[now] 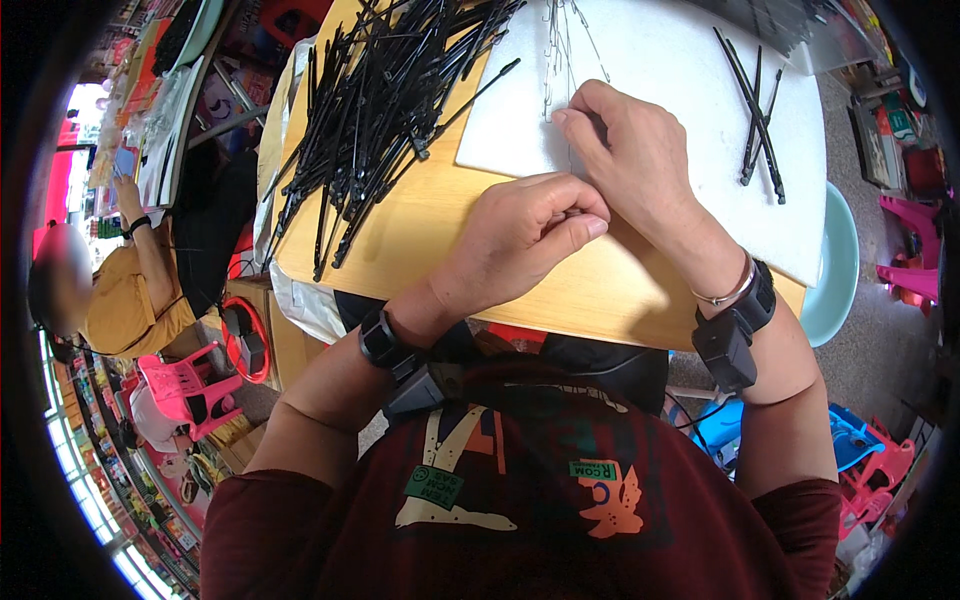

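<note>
Head view, looking down: the left hand is curled nearly closed, thumb pressed to the side of the forefinger, pinching something too thin to make out, probably the near end of one of the fine silver metal wires. The right hand lies knuckles-up just beyond it, fingers bent, forefinger tip pressed down at the near-left corner of the white foam board; whether it grips anything I cannot tell. The wires run from that fingertip away across the board to its far edge.

Left of the board, on the bare tan wooden table, sprawls a big loose heap of black plastic sticks, the nearest ends close to the board's left edge. On the board's right side lies a small separate bunch of black sticks, well apart from both hands.

Risks, as I judge them: the wire is so fine that a slack pinch could let it slip or spring free. A sideways pull could drag the neighbouring wires into a tangle. The left forearm sits near the heap, so a careless sweep could scatter sticks off the table's near-left edge. Heavy fingertip pressure may dent the foam.
</note>
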{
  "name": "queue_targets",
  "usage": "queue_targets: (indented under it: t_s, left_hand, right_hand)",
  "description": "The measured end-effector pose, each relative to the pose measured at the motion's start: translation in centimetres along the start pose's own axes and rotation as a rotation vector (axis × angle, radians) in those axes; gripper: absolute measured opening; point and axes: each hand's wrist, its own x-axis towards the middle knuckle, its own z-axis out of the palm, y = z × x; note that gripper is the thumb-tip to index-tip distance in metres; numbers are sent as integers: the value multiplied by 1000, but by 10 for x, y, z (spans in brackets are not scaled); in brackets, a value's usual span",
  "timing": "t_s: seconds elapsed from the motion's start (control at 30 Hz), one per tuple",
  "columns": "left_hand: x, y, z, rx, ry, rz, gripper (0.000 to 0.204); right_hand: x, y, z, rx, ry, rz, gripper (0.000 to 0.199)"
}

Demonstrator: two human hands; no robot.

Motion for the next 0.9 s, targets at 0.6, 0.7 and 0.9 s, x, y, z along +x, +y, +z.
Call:
queue_targets:
  t_s: [0.6, 0.7, 0.9]
  left_hand:
    - [0, -1, 2, 67, 49, 69, 12]
    - [0, -2, 3, 78, 38, 61, 12]
    - [0, -2, 3, 55, 39, 64, 12]
  right_hand:
    - [0, 0, 0, -15, -8, -16, 21]
    - [-1, 0, 0, -19, -11, -8, 21]
    - [0, 0, 0, -12, -12, -2, 21]
